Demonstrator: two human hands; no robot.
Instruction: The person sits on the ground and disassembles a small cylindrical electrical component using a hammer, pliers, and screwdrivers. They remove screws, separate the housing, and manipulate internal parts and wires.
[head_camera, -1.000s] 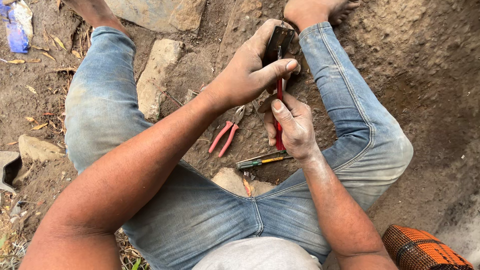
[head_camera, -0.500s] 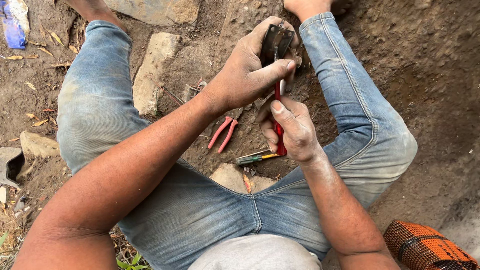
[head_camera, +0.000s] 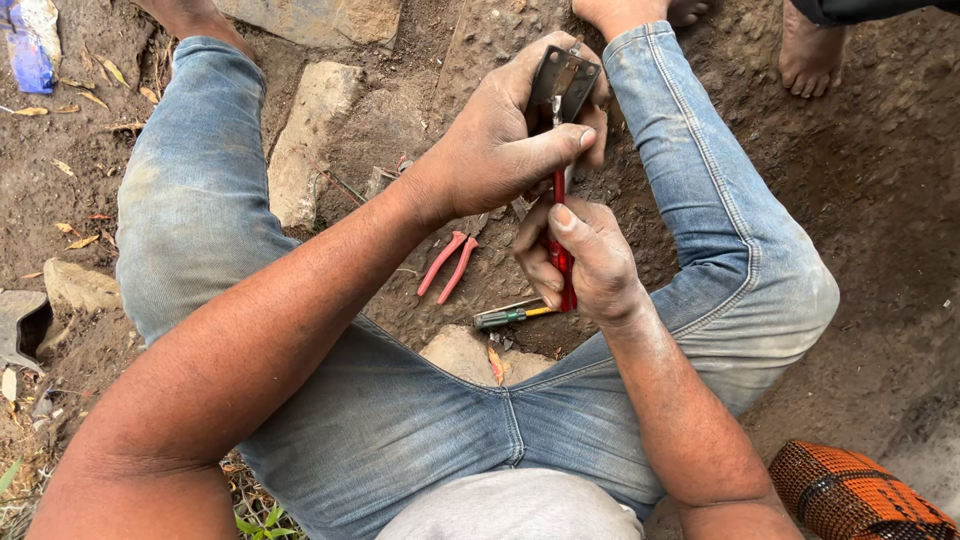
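Note:
I sit on bare soil with my knees apart in blue jeans. My left hand (head_camera: 505, 145) grips a small dark metal part (head_camera: 566, 82) with a flat rectangular face, held up above the ground. My right hand (head_camera: 585, 258) is closed around a red-handled screwdriver (head_camera: 562, 265), its shaft pointing up into the underside of that part. My left thumb lies across the shaft just below the part.
Red-handled pliers (head_camera: 448, 264) and a green-and-yellow screwdriver (head_camera: 508, 316) lie on the dirt between my legs. Flat stones (head_camera: 312, 130) sit near my left knee. Another person's bare foot (head_camera: 810, 55) shows at top right. An orange woven object (head_camera: 855, 495) is at bottom right.
Both hands stay on the part and the screwdriver in much the same grip. The view has drifted slightly, bringing the other person's foot into sight.

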